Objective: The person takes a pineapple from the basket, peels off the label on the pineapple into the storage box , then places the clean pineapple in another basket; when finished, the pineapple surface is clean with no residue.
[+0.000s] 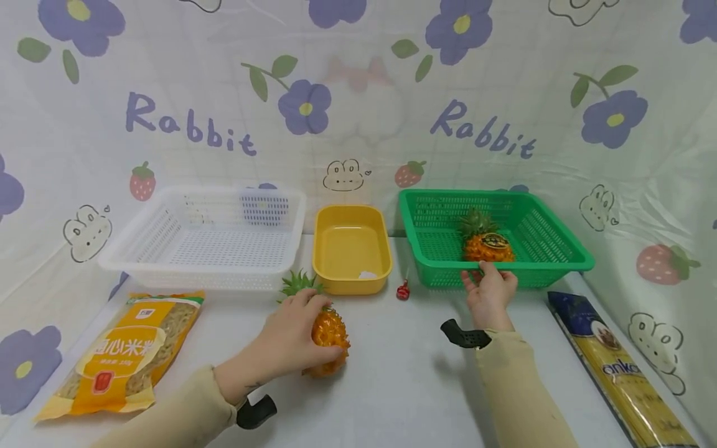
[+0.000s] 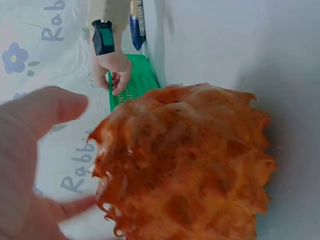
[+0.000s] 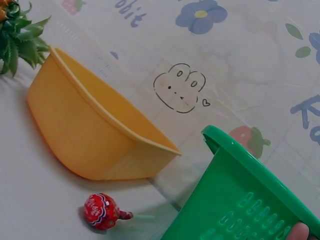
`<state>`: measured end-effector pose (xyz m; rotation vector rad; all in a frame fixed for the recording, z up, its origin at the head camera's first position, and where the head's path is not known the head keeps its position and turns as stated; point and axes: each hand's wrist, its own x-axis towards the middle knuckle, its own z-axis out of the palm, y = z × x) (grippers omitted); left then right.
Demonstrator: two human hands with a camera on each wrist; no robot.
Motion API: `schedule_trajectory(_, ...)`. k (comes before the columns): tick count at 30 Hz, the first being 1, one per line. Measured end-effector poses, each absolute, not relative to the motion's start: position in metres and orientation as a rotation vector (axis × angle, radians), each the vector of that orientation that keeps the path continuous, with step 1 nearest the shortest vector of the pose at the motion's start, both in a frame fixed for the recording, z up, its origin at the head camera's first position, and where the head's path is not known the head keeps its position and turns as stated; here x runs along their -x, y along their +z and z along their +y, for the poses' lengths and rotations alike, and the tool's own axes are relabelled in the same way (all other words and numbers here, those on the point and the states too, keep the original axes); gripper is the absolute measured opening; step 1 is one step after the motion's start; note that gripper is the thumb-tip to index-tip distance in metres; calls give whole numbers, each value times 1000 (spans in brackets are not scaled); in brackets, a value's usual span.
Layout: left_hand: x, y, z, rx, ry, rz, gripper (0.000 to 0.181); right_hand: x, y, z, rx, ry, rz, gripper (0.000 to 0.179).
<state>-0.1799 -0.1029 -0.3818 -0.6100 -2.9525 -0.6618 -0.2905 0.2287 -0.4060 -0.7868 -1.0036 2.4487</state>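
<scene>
My left hand (image 1: 297, 330) is spread over an orange pineapple with green leaves (image 1: 333, 333) on the table, thumb and fingers arched about its body. In the left wrist view the thumb (image 2: 60, 107) stands apart from the spiky pineapple (image 2: 185, 165), and part of another finger is hidden behind the fruit. My right hand (image 1: 493, 292) pinches the front rim of a green slotted basket (image 1: 554, 264), thumb on top and fingers below, outside the wall. Inside that basket lies a second pineapple (image 1: 488, 247) with a dark oval label.
A white basket (image 1: 196, 277) and a yellow tub (image 1: 353, 285) stand along the back. Between tub and green basket lies a red wrapped lollipop (image 3: 101, 211). An orange food packet (image 1: 120, 354) lies at left, a spaghetti pack (image 1: 622, 373) at right.
</scene>
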Motion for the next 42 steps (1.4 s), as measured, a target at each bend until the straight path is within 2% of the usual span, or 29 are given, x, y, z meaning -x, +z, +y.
schedule_trajectory(3,181,-381,-97,323,-723,-3057,92,290,-407,229,780,2451,-999,30)
schedule_trajectory(6,185,-382,-94,166,-865,-3085,110,290,-408,229,777,2445,-1006,30)
schedule_trajectory(9,189,-385,-93,75,-970,-3099,121,290,-408,229,776,2445,-1004,31)
schedule_trajectory(12,191,-388,-93,45,-994,-3145,124,291,-407,228,775,2440,-1005,31)
schedule_trajectory(18,193,-388,-93,83,-1021,-3206,121,291,-408,228,766,2431,-1017,29)
schedule_trajectory(31,186,-381,-97,220,-964,-3307,99,292,-409,227,771,2421,-1023,29)
schedule_trajectory(42,182,-378,-100,324,-888,-3333,100,292,-410,227,774,2423,-1008,31)
